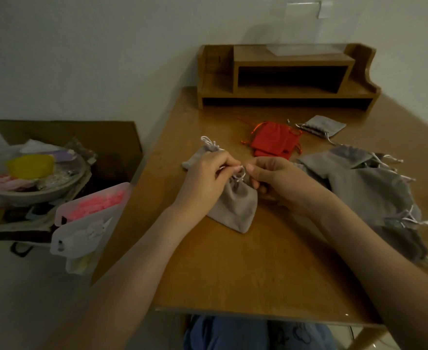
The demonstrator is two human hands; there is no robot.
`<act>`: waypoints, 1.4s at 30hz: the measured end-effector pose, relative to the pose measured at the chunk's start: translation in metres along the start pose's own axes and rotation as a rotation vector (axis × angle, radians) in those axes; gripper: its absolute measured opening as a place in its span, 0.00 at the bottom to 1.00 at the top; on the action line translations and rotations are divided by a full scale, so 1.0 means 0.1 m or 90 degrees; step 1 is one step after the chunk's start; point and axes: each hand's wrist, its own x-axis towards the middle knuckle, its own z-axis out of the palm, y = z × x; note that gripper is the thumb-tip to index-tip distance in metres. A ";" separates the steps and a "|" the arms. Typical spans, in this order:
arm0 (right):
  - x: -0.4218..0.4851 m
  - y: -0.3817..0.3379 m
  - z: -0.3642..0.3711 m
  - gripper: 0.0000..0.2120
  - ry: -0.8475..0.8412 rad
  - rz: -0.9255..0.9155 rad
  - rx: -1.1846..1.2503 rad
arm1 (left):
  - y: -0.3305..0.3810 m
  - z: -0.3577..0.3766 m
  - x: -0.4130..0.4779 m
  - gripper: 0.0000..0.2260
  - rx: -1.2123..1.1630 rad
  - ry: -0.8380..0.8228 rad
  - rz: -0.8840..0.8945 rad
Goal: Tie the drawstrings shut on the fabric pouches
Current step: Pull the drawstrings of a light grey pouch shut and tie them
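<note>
A grey fabric pouch (235, 207) lies on the wooden table (233, 269) with its neck gathered. My left hand (205, 178) and my right hand (281, 183) meet at that neck, and each pinches the white drawstring (240, 176). A second grey pouch (199, 155) with a white knotted cord lies just behind my left hand. Red pouches (273, 141) sit further back. A pile of grey pouches (369, 188) spreads along the right side, and a single grey pouch (320, 125) lies at the back right.
A wooden desk organiser (286, 77) stands against the wall at the back. Left of the table, a cardboard box (116, 145) holds a bowl (30, 173) of clutter, and translucent plastic cases (86, 218) lean against the table's edge.
</note>
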 end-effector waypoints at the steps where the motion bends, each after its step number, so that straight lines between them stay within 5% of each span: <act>1: 0.00 0.00 0.01 0.10 -0.001 -0.002 -0.032 | 0.01 0.01 0.01 0.02 -0.021 0.000 -0.029; 16: 0.00 0.00 -0.02 0.07 -0.005 -0.012 -0.045 | 0.10 -0.03 0.06 0.04 -0.421 -0.096 -0.324; 26: 0.04 0.04 0.01 0.09 0.035 0.012 -0.091 | 0.10 -0.03 -0.01 0.04 -0.023 -0.088 -0.116; 34: 0.11 0.11 0.01 0.07 0.064 -0.073 -0.296 | 0.04 0.01 0.00 0.05 0.043 -0.099 -0.106; 42: 0.06 0.02 0.08 0.09 0.050 -0.126 -0.149 | 0.00 0.12 -0.05 0.05 0.248 0.084 0.077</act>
